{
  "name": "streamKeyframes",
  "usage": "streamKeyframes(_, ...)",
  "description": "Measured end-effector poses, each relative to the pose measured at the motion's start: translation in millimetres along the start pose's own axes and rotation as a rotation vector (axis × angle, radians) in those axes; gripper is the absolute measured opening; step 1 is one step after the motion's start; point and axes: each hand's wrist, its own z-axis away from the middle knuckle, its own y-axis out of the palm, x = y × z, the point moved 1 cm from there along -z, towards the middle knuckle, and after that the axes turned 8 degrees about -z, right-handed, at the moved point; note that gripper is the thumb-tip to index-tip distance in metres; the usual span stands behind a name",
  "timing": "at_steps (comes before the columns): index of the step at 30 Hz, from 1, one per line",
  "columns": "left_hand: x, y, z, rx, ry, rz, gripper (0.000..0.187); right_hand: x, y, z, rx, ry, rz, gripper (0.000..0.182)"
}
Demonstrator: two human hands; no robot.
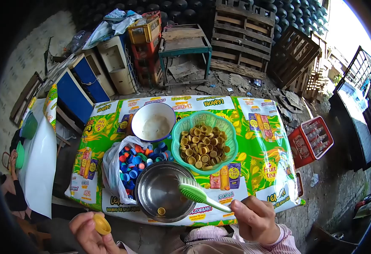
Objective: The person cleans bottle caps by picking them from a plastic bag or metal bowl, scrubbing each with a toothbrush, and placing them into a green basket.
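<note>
Between the fingers of my left hand (93, 237) is a yellow-gold bottle cap (102, 224), its hollow side partly showing. My right hand (256, 220) grips the end of a green and white scrubbing brush (194, 192), whose head hangs over a steel bowl (145, 199). Inside that bowl lies a gold cap (161, 211); another small shape near the brush head is hard to make out. A green plastic basket (178, 154) behind it holds many gold caps (203, 146). Left of the steel bowl, a white plastic bag (111, 163) holds blue, red and green caps (130, 173).
A white enamel basin (151, 120) with a blue rim stands at the table's back. Printed sheeting covers the table (261, 169). A red bottle crate (295, 146) is on the floor at right. At far left, another person's hand (13, 158) is beside a green container (20, 155).
</note>
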Motion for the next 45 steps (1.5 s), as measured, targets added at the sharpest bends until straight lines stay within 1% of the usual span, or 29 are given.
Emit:
streamKeyframes(1, -0.9, 18.9, 1.8, -0.04, -0.062, 0.136, 0.03, -8.3, 10.0, 7.3, -0.003, 0.011, -0.048, 0.06)
streamKeyframes(3, 31.8, 64.0, 34.3, 0.1, -0.213, 0.151, 0.027, -33.1, 51.8, 33.5, 0.022, 0.098, -0.218, 0.061)
streamKeyframes(4, 35.0, 85.5, 39.6, 0.476, -0.346, 0.016, 0.023, -52.8, 83.5, 51.7, 0.078, 0.206, -0.273, 0.064)
streamKeyframes(5, 66.0, 111.8, 77.0, 0.726, -0.329, -0.063, 0.022, -68.3, 110.7, 74.5, 0.436, 0.423, 0.098, 0.064)
streamKeyframes(6, 90.2, 123.2, 107.9, 0.858, -0.357, -0.008, 0.022, -76.7, 123.9, 102.4, 0.509, 0.445, 0.091, 0.064)
streamKeyframes(7, 91.6, 125.2, 111.5, 0.813, -0.466, 0.037, 0.022, -79.7, 130.4, 109.6, 0.568, 0.459, 0.083, 0.065)
streamKeyframes(11, 80.3, 111.2, 72.3, 0.679, -0.503, 0.172, 0.024, -78.6, 115.2, 112.2, 0.519, 0.524, 0.028, 0.061)
streamKeyframes(13, 56.3, 113.4, 28.8, 0.484, -0.409, 0.318, 0.025, -76.1, 106.2, 105.7, 0.296, 0.535, -0.107, 0.057)
streamKeyframes(15, 31.2, 124.3, -12.4, 0.348, -0.22, 0.373, 0.026, -65.8, 90.5, 95.2, 0.242, 0.539, -0.13, 0.053)
streamKeyframes(17, 12.4, 156.8, -41.1, 0.301, -0.168, 0.628, 0.027, -57.6, 74.9, 91.8, 0.058, 0.541, -0.202, 0.055)
streamKeyframes(19, 0.9, 206.7, -56.4, 0.354, -0.123, 0.613, 0.026, -51.9, 60.7, 93.4, 0.03, 0.571, -0.2, 0.053)
streamKeyframes(21, 10.8, 269.6, -51.4, 0.694, -0.111, 0.563, 0.046, -50.8, 55.9, 106.0, -0.08, 0.688, -0.195, 0.051)
streamKeyframes(23, 32.0, 324.9, -2.9, 0.749, -0.079, 0.15, 0.061, -49.6, 53.9, 113.1, -0.106, 0.724, -0.171, 0.048)
streamKeyframes(24, 46.5, 331.0, 21.2, 0.936, -0.136, 0.004, 0.069, -52.0, 53.9, 118.5, -0.1, 0.738, -0.162, 0.047)
streamKeyframes(25, 52.2, 322.9, 37.3, 0.851, -0.157, 0.156, 0.067, -55.0, 55.0, 123.3, -0.095, 0.753, -0.155, 0.046)
streamKeyframes(27, 56.1, 284.9, 55.1, 0.791, -0.07, 0.22, 0.069, -58.1, 60.5, 128.8, -0.108, 0.79, -0.178, 0.044)
streamKeyframes(29, 70.3, 240.7, 66.8, 1.044, -0.425, 0.518, 0.069, -62.1, 67.4, 136.6, -0.036, 0.895, -0.206, 0.039)
streamKeyframes(30, 78.2, 220.3, 72.9, 0.975, -0.648, 0.925, 0.068, -69.8, 76.5, 146.5, -0.082, 1.033, -0.445, 0.037)
streamKeyframes(31, 90.0, 194.9, 72.2, 0.954, -0.819, 1.405, 0.073, -75.2, 82.9, 152.6, -0.235, 1.169, -0.917, 0.037)
streamKeyframes(33, 92.3, 147.6, 52.4, 0.597, -0.83, 2.107, 0.085, -69.7, 68.2, 122.3, -0.339, 1.237, -1.302, 0.041)
streamKeyframes(34, 100.1, 130.7, 53.2, 0.195, -0.984, 2.319, 0.084, -74.2, 66.9, 114.7, -0.403, 1.151, -1.483, 0.042)
streamKeyframes(35, 110.7, 121.9, 56.0, 0.123, -1.002, 2.136, 0.081, -77.1, 66.7, 109.1, -0.476, 1.06, -1.661, 0.044)
streamKeyframes(37, 124.3, 114.4, 79.2, 0.305, -0.943, 1.704, 0.077, -88.6, 70.7, 92.8, -0.454, 1.142, -1.482, 0.046)
streamKeyframes(38, 121.9, 111.5, 88.3, 0.464, -0.897, 1.464, 0.075, -83.8, 72.7, 84.8, -0.441, 1.172, -1.371, 0.045)
streamKeyframes(39, 120.5, 112.8, 98.4, 0.58, -0.884, 1.318, 0.074, -82.9, 75.9, 82.2, -0.42, 1.179, -1.373, 0.045)
streamKeyframes(41, 110.2, 120.7, 107.0, 0.711, -1.12, 0.772, 0.071, -78.2, 79.8, 79.1, -0.122, 0.971, -1.389, 0.045)
streamKeyframes(43, 105.8, 130.4, 118.6, 0.883, -0.527, 0.1, 0.065, -92.1, 98.8, 78.3, 0.0, 1.175, -1.244, 0.043)
streamKeyframes(44, 105.9, 133.4, 121.9, 0.977, -0.528, 0.1, 0.059, -89.4, 103.1, 77.9, 0.093, 1.203, -1.141, 0.042)
streamKeyframes(45, 101.9, 132.7, 116.3, 1.046, -0.632, 0.157, 0.056, -86.2, 106.8, 75.5, 0.19, 1.225, -1.036, 0.04)
